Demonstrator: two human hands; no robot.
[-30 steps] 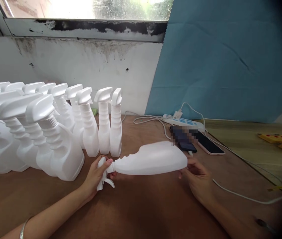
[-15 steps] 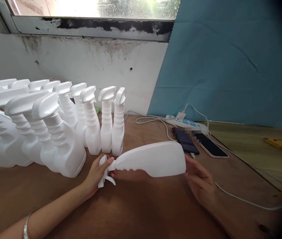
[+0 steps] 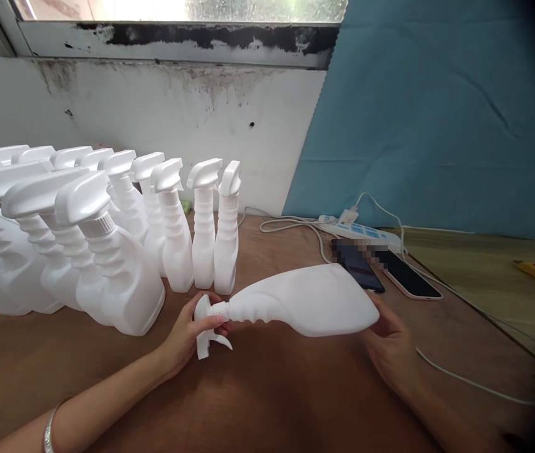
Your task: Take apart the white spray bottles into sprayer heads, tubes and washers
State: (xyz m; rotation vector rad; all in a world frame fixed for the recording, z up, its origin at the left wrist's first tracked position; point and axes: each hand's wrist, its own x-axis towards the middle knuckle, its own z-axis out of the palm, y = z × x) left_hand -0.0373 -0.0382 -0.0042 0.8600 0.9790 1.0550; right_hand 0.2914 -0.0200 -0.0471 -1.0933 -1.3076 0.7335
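A white spray bottle (image 3: 305, 301) is held sideways just above the brown table (image 3: 267, 402), its trigger head (image 3: 205, 327) pointing left. My left hand (image 3: 187, 333) is closed round the trigger head and neck. At the bottle's wide base, my right hand (image 3: 390, 346) cups the underside with its fingers curled on it. Several more white spray bottles (image 3: 107, 251) stand upright in rows at the left, the nearest pair (image 3: 215, 233) right behind the trigger head.
Two phones (image 3: 380, 270) lie behind the bottle's base, next to a white power strip (image 3: 366, 233) with cables; one cable (image 3: 465, 377) trails right across the table. A blue sheet (image 3: 437, 126) hangs at the back right, a stained white wall (image 3: 154, 119) at the back left.
The bottle has shifted slightly right and turned about its long axis, so its base now looks rounded. My right hand has slid further under the base.
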